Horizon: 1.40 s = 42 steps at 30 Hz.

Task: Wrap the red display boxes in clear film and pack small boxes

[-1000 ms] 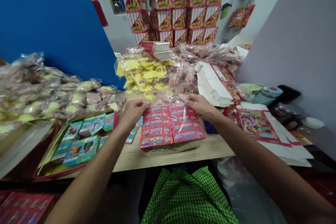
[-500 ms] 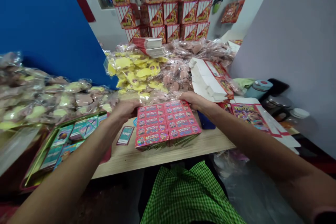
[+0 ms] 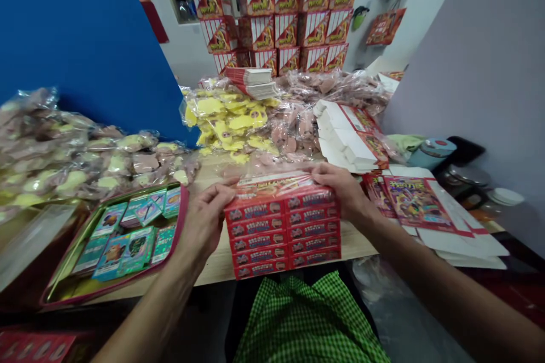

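Observation:
A block of small red boxes, wrapped in clear film and stacked in two columns, is held up on edge above the front edge of the wooden table. My left hand grips its left side with the fingers curled round the top corner. My right hand grips its upper right corner. The block's end faces point toward me.
A red tray of teal card packs lies at the left. Bags of yellow toys and pink toys are heaped behind. Flat printed cartons lie at the right, folded white cartons beyond them, and stacked red boxes at the back.
The block lay flat on the table with both hands at its far edge. Now both hands have tipped it upright and pulled it toward me.

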{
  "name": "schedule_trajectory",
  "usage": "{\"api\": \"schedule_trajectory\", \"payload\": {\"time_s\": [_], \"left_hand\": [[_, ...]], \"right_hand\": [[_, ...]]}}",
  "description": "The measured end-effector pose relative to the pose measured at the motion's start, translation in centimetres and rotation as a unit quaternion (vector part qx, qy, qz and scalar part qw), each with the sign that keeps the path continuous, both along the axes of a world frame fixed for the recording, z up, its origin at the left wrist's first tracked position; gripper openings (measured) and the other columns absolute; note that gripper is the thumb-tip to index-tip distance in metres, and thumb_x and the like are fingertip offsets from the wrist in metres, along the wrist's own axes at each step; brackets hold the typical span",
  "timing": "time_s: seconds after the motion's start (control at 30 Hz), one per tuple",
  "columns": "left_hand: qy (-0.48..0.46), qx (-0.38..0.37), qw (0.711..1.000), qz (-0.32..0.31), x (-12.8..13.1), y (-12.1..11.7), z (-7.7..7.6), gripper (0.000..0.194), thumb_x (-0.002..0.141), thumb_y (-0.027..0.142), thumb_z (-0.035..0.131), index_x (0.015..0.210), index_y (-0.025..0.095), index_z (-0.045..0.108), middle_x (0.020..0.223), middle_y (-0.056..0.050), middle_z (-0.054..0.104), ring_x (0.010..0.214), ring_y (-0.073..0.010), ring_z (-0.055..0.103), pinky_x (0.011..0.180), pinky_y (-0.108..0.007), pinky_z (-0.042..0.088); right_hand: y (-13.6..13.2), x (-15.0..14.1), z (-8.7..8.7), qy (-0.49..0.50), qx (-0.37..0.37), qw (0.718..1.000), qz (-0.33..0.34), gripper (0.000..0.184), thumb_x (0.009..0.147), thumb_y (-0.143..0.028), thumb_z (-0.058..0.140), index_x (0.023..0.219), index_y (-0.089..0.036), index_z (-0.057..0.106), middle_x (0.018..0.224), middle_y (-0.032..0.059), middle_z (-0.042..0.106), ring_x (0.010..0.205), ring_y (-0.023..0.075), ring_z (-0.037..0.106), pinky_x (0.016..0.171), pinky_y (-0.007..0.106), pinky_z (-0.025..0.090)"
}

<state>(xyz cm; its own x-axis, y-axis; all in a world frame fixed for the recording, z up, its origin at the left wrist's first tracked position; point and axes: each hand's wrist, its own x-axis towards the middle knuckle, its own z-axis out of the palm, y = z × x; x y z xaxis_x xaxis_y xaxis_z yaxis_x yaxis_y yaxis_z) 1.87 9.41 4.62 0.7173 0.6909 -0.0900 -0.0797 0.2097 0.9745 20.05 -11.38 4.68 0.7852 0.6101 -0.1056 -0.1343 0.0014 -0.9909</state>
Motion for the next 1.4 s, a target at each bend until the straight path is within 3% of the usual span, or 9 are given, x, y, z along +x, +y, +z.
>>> {"api": "schedule_trajectory", "payload": {"time_s": [0.1,0.23,0.33,0.5,0.7,0.87,1.03,1.2,1.4], "left_hand": [[-0.078,0.171,0.982,-0.014,-2.4,-1.2,-2.3,0.024,0.081,0.033,0.078,0.067,0.018,0.067,0.137,-0.009,0.064,0.127,-0.0278,0.06,0.105,-0.036,0.049],[-0.081,0.269,0.96,-0.008,-4.6,-2.3,-5.0,0.011,0.089,0.028,0.073,0.08,0.022,0.073,0.143,-0.008,0.059,0.138,-0.027,0.054,0.116,-0.043,0.043],[-0.053,0.259,0.964,0.021,-5.1,-3.0,-5.4,0.01,0.089,0.03,0.073,0.083,0.023,0.074,0.137,-0.009,0.063,0.134,-0.0257,0.058,0.115,-0.045,0.046],[-0.011,0.245,0.966,0.085,-4.3,-3.7,-4.5,0.014,0.082,0.034,0.08,0.077,0.021,0.075,0.118,-0.009,0.069,0.123,-0.0265,0.064,0.107,-0.044,0.052],[-0.015,0.192,0.973,0.123,-3.7,-4.4,-4.2,0.011,0.081,0.032,0.08,0.08,0.022,0.076,0.112,-0.007,0.073,0.112,-0.0217,0.068,0.095,-0.035,0.056],[-0.056,0.195,0.969,0.14,-4.1,-5.1,-4.3,0.01,0.082,0.031,0.081,0.083,0.022,0.076,0.114,-0.006,0.071,0.112,-0.0204,0.066,0.097,-0.031,0.054],[0.003,0.126,0.982,0.143,-6.8,-6.0,-3.0,0.022,0.089,0.042,0.076,0.087,0.021,0.072,0.079,0.001,0.063,0.072,-0.0103,0.059,0.065,-0.018,0.047],[0.058,0.005,0.998,-0.011,-7.7,-6.8,-1.1,0.048,0.088,0.059,0.071,0.067,0.015,0.066,0.057,0.001,0.057,0.042,-0.0041,0.034,0.04,-0.019,0.023],[0.036,-0.061,0.997,0.026,-6.1,-6.8,-0.4,0.043,0.073,0.056,0.083,0.07,0.015,0.072,0.054,0.001,0.056,0.037,-0.0026,0.03,0.036,-0.018,0.019]], "right_hand": [[-2.9,-2.3,-1.3,-0.205,0.033,0.978,-0.009,0.021,0.083,-0.032,0.065,0.07,-0.02,0.054,0.121,0.0068,0.065,0.125,0.0292,0.054,0.102,0.04,0.042],[-5.4,-5.3,-1.9,-0.306,-0.042,0.951,0.022,0.015,0.094,-0.032,0.059,0.083,-0.022,0.056,0.142,0.0084,0.054,0.146,0.0309,0.036,0.114,0.05,0.033],[-6.2,-6.0,-2.2,-0.31,-0.09,0.946,0.025,0.01,0.097,-0.034,0.056,0.096,-0.024,0.057,0.152,0.0082,0.045,0.151,0.0307,0.028,0.118,0.055,0.029],[-6.1,-3.8,-2.3,-0.246,-0.117,0.962,0.026,0.04,0.092,-0.041,0.06,0.126,-0.023,0.048,0.135,0.0148,0.058,0.117,0.0332,0.061,0.096,0.054,0.052],[-1.3,-6.7,1.7,-0.598,-0.186,0.78,-0.004,0.035,0.09,-0.013,0.046,0.123,-0.014,0.058,0.133,0.0193,0.057,0.126,0.0359,0.051,0.104,0.056,0.043],[5.2,-11.0,2.1,-0.649,-0.206,0.724,0.114,0.022,0.088,-0.013,0.051,0.107,-0.012,0.061,0.104,0.0155,0.065,0.096,0.0314,0.055,0.086,0.047,0.043],[6.1,-11.3,0.5,-0.743,-0.114,0.655,0.079,0.021,0.086,-0.003,0.042,0.082,-0.016,0.058,0.081,0.0086,0.058,0.081,0.0257,0.048,0.086,0.043,0.035],[4.9,-11.5,0.6,-0.769,-0.063,0.631,0.081,0.027,0.098,-0.008,0.04,0.08,-0.017,0.057,0.082,0.0079,0.061,0.085,0.0244,0.05,0.092,0.042,0.033],[5.0,-11.7,0.8,-0.768,-0.066,0.631,0.088,0.031,0.101,-0.009,0.036,0.08,-0.019,0.056,0.078,0.0065,0.059,0.084,0.0242,0.049,0.09,0.041,0.035]]}}
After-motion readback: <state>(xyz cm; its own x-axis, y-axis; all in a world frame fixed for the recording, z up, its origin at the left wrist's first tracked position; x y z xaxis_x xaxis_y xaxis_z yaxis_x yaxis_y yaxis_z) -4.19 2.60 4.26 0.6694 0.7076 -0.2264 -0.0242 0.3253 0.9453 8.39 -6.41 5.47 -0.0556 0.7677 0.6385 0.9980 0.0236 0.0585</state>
